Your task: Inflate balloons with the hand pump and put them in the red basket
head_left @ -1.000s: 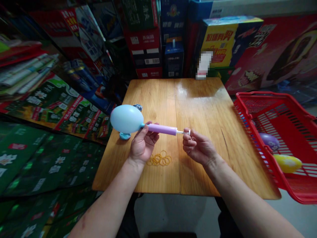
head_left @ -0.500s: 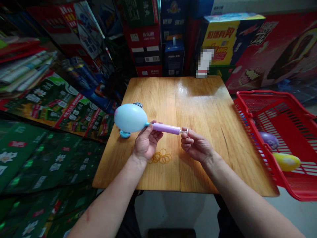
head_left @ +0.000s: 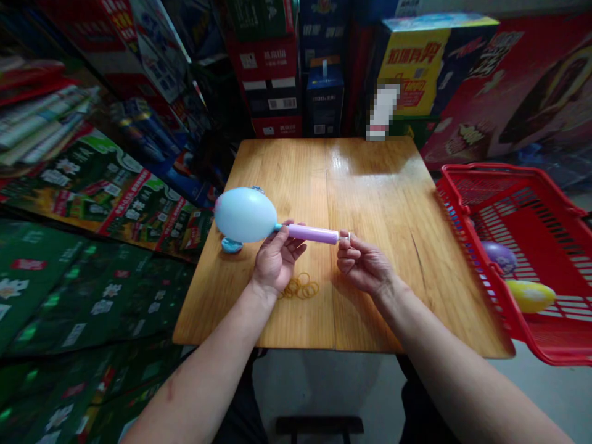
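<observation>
thumb and fingers of the left hand (head_left: 272, 262) are pinched right where the blue balloon (head_left: 246, 214) meets the purple pump (head_left: 313, 234), i'd guess so the neck can't slip off and leak. right hand (head_left: 367, 265) has its fingers closed on the white handle (head_left: 348, 237) at the other end, which probably keeps the push in line. balloon's out over the left side of the wooden table (head_left: 379, 197), rubber bands (head_left: 303, 288) loose near the left hand, maybe there for a quick grab. past the right edge, a red basket (head_left: 531, 203) has a purple balloon (head_left: 501, 256) and a yellow balloon (head_left: 531, 296) in it.
</observation>
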`<state>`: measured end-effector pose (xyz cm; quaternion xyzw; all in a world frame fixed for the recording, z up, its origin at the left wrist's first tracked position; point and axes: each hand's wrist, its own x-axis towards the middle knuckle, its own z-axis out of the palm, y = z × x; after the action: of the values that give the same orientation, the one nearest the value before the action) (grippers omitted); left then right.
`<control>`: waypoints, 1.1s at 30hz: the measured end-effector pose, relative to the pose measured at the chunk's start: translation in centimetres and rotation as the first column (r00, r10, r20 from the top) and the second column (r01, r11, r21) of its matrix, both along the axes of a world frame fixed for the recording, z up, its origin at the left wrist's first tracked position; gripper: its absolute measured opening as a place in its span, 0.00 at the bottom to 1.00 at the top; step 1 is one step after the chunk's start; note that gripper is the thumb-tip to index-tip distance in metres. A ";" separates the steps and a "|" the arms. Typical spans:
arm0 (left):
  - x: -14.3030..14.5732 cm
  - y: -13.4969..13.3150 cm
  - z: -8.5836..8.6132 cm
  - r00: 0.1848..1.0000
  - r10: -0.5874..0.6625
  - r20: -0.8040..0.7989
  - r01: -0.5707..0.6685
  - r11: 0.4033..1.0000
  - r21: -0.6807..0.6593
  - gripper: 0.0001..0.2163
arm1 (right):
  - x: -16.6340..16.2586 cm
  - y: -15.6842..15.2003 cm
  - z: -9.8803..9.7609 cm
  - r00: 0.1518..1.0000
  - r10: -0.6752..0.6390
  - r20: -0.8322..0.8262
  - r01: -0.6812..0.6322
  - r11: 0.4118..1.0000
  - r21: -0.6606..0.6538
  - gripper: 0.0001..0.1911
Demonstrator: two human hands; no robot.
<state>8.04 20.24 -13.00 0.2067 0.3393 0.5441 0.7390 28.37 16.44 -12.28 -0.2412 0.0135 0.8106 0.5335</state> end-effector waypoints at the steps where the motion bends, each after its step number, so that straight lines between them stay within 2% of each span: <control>1: -0.2 0.2 0.2 1.000 0.002 0.000 -0.002 1.000 -0.002 0.13 | 0.4 0.0 0.3 1.000 0.005 0.009 -0.005 1.000 0.003 0.08; 5: -1.9 1.8 0.9 0.997 0.079 0.016 -0.080 0.996 0.035 0.12 | 2.7 0.3 1.7 1.000 -0.012 0.020 0.012 1.000 0.021 0.04; 8: -2.4 2.1 1.1 0.990 0.139 0.011 -0.140 0.987 0.075 0.12 | 3.1 0.3 1.8 0.999 -0.052 0.007 0.052 0.998 0.032 0.04; 15: 0.0 -0.4 0.2 1.000 -0.017 0.002 0.017 1.000 0.011 0.11 | 0.5 0.0 0.4 0.999 0.001 0.046 -0.002 1.000 0.030 0.08; 20: -0.7 0.6 0.5 1.000 0.001 0.009 -0.001 1.000 0.023 0.11 | 1.8 0.0 1.3 0.998 0.027 0.063 -0.030 0.999 0.036 0.08; 25: -2.2 1.6 1.0 0.994 0.109 0.002 -0.109 0.991 0.073 0.10 | 3.3 0.0 2.0 0.998 -0.016 0.067 0.010 0.996 0.086 0.05; 30: -0.8 -0.1 0.6 1.000 -0.016 0.025 0.016 1.000 0.025 0.12 | 1.1 -0.1 0.8 0.996 0.014 0.090 -0.022 0.996 0.083 0.11; 33: -0.1 -0.7 0.5 0.999 -0.022 0.027 0.022 1.000 0.002 0.11 | 0.0 -0.2 0.2 0.998 0.032 0.055 -0.036 0.996 0.076 0.12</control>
<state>7.93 19.58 -12.53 0.2038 0.3263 0.5389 0.7494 28.32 16.19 -12.05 -0.2427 -0.0362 0.8126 0.5287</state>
